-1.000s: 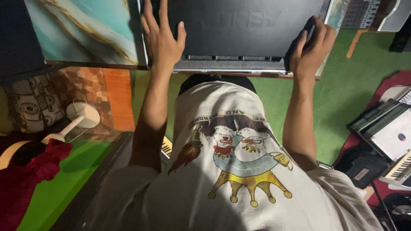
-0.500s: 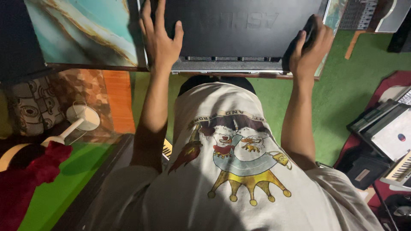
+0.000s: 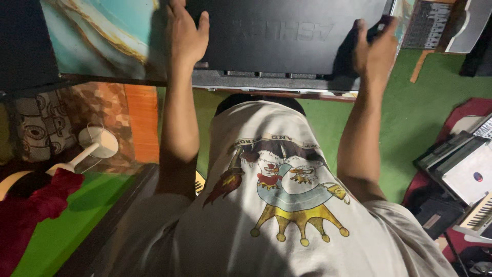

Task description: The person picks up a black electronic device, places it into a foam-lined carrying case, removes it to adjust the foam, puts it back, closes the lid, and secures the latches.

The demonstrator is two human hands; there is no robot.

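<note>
Nearest the camera is the person's pale T-shirt (image 3: 287, 205), soft cloth with a printed picture of birds over a yellow crown. Beside it to the left, low down, a dark red fuzzy cloth (image 3: 36, 210) lies on green floor covering (image 3: 66, 231), with a white lamp (image 3: 95, 143) lying by a patterned cushion (image 3: 38, 128). To the right, flat grey electronic units (image 3: 461, 164) and a small keyboard (image 3: 479, 218) sit stacked on a red mat.

Both bare arms reach forward to a wide, flat black equipment case (image 3: 287, 36), matte metal with a grey front rail along its near edge. It rests on the table, whose top has a glossy teal and gold marbled finish (image 3: 97, 36), and its near edge lines up with the table's near edge. The left hand (image 3: 185, 38) lies flat and open on the case's left end, fingers spread on top. The right hand (image 3: 374, 48) wraps the case's right end, fingers curled over the corner in a grip. Beyond the right hand, at the table's far right corner, stands a dark panel with rows of small knobs (image 3: 425, 23).
</note>
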